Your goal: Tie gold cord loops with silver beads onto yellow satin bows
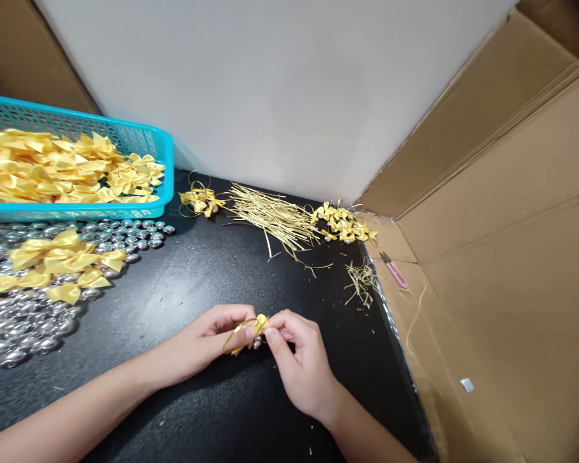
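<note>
Low over the black table, my left hand and my right hand meet at a small yellow ribbon bow with a gold wire loop and a silver bead under it. Both hands pinch this piece between fingertips. A bundle of gold wire ties lies further back. Right of the bundle sits a pile of finished small bows. One looped bow lies left of the bundle.
A turquoise basket full of yellow bows stands at the back left. Silver beads with several loose bows cover the left side. Pink snips and wire offcuts lie by the cardboard box on the right.
</note>
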{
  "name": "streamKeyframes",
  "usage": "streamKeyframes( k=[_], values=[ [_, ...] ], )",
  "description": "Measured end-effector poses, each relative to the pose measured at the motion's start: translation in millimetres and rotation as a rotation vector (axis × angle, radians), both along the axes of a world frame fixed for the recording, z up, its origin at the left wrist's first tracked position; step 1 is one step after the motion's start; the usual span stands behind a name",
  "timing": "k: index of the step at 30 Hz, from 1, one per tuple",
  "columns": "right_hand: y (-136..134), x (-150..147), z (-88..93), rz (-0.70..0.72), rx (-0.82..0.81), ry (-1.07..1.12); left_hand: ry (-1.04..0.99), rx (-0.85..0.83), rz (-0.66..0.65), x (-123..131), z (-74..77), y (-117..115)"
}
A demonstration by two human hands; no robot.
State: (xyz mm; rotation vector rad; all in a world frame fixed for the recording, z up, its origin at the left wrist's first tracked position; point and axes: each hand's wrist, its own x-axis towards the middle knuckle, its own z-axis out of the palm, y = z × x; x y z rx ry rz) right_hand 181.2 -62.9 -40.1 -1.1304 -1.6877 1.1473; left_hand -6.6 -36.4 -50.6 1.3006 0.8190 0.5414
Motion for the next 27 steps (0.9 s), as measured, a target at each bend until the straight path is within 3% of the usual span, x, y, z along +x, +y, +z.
streamKeyframes(
  k=[14, 27],
  values=[
    [-2.7, -1.4, -1.9, -0.026, 0.027, -0.042, 0.000, 0.007, 0.011, 1.5, 2.6, 0.5],
    [-0.7, -0.9, -1.8, -0.026, -0.045, 0.083, -0.022, 0.020, 0.026, 0.3, -1.9, 0.9]
  ],
)
